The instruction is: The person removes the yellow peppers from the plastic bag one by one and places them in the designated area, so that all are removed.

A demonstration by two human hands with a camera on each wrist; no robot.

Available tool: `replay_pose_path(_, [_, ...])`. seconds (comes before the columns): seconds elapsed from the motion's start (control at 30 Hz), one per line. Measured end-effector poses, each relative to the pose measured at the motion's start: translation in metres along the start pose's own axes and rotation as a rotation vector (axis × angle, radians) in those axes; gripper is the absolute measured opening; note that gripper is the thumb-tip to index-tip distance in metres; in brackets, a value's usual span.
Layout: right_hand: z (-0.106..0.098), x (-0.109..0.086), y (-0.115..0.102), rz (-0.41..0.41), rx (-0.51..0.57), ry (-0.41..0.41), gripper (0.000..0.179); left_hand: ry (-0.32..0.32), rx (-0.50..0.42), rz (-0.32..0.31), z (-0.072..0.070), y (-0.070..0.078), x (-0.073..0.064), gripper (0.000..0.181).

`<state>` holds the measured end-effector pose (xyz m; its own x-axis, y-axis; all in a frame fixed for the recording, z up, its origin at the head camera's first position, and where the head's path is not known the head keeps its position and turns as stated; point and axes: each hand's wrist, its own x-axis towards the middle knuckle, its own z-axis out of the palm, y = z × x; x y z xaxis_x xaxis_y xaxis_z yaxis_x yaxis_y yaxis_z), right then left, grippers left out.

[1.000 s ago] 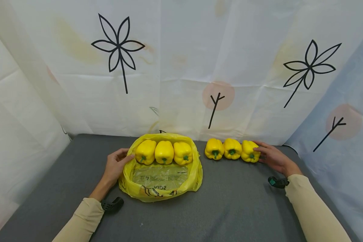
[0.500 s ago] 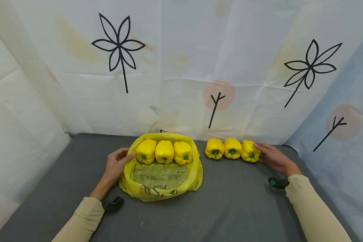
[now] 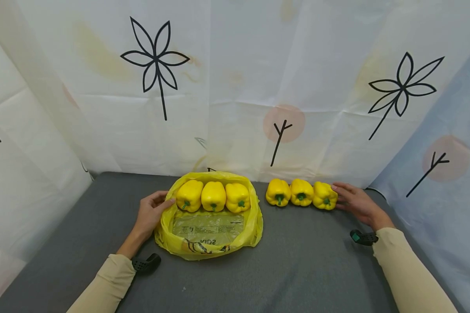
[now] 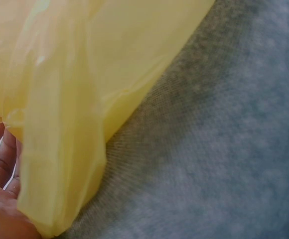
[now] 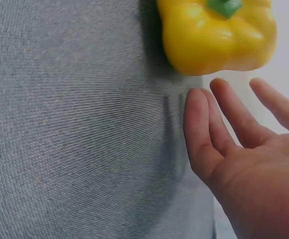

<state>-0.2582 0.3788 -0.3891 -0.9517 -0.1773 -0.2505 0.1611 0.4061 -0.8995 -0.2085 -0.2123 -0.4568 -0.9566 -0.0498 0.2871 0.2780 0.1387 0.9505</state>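
A yellow plastic bag [image 3: 208,251] lies with its mouth spread wide, three yellow bell peppers [image 3: 213,196] in a row inside it along the far side. My left hand [image 3: 150,213] grips the bag's left rim; in the left wrist view the bag's yellow film [image 4: 60,149] covers part of that hand. Three more yellow bell peppers [image 3: 301,192] stand in a line on the table to the right of the bag. Beside the rightmost pepper [image 5: 219,40] is my right hand [image 5: 254,154], fingers extended, with a small gap between fingertips and pepper in the right wrist view.
Dark grey cloth covers the table [image 3: 235,287]. A white curtain [image 3: 235,78] with flower drawings hangs right behind the peppers, and side curtains [image 3: 446,182] flank the table. Black bands [image 3: 363,237] sit at both wrists.
My right hand has drawn slightly to the right, off the rightmost pepper it was touching. The left hand and the bag have kept their places.
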Motion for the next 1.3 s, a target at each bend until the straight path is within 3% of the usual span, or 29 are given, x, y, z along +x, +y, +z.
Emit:
replay_pose_path(0.37, [-0.003,-0.013,-0.008,-0.069,-0.058,0.075,0.082,0.005,0.001,-0.002,0.0,0.0,0.002,0.03])
replay_pose_path(0.63, [0.0,-0.022,-0.018,-0.072,-0.058,0.121,0.082,0.0,-0.002,-0.003,0.001,-0.001,0.003,0.03])
replay_pose_path(1.07, [0.009,-0.04,-0.032,-0.147,-0.146,0.141,0.078,0.002,0.0,0.002,0.0,-0.002,0.001,0.029])
replay_pose_path(1.3, [0.014,-0.048,-0.042,-0.207,-0.141,0.132,0.071,0.003,0.0,0.008,0.0,-0.003,0.001,0.029])
